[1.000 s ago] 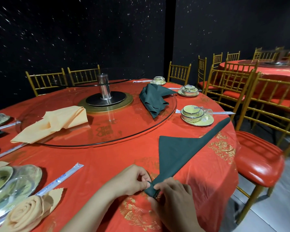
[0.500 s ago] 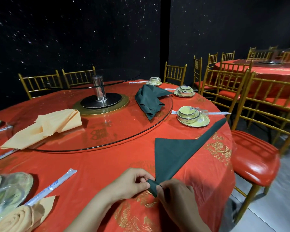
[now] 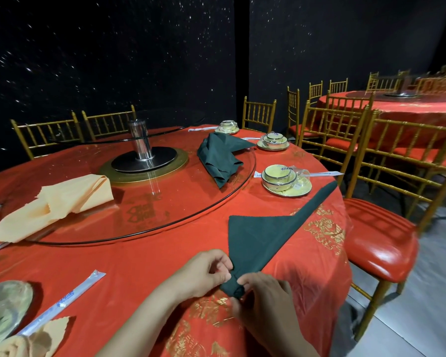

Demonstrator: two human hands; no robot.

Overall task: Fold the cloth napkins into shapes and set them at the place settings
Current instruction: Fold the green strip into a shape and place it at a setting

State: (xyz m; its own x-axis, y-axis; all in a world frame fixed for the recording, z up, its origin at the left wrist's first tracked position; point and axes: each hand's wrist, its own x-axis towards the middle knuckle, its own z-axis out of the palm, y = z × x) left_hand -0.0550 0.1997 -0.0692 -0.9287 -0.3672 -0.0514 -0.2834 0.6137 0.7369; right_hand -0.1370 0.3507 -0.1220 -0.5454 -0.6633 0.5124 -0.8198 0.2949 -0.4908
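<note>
Far left, at the near edge of the red worktop (image 3: 139,264), there's a peach rose napkin (image 3: 13,343) all rolled up. It's just beside a wrapped plate (image 3: 3,305), and a chopstick packet (image 3: 65,297) lies diagonally next to them. Further back a loose peach napkin pile (image 3: 62,199) sits on the glass turntable (image 3: 186,194), one corner drooping over the rim. There's a metal hub (image 3: 142,150) in the middle of the glass and a crumpled green napkin heap (image 3: 219,158) on its right side.

Main bit, bottom centre: the green napkin (image 3: 258,235) is folded into a triangle and lies flat on the worktop, between the turntable and the front edge. Its long point stretches up to the right and ends just beside a yellow bowl set (image 3: 283,179). The near tip is rolled into a small tight coil. The left hand (image 3: 204,271) has its fingers curled, pinching the napkin's edge just left of that coil. The right hand (image 3: 265,302) comes in from the lower right and pinches the rolled tip itself between thumb and fingers. So both hands are gripping the cloth, nearly touching each other.

On the right a red chair (image 3: 379,240) with a gold frame stands just beside the worktop. More gold chairs and a second red table (image 3: 410,109) are further back, kinda blurry.
</note>
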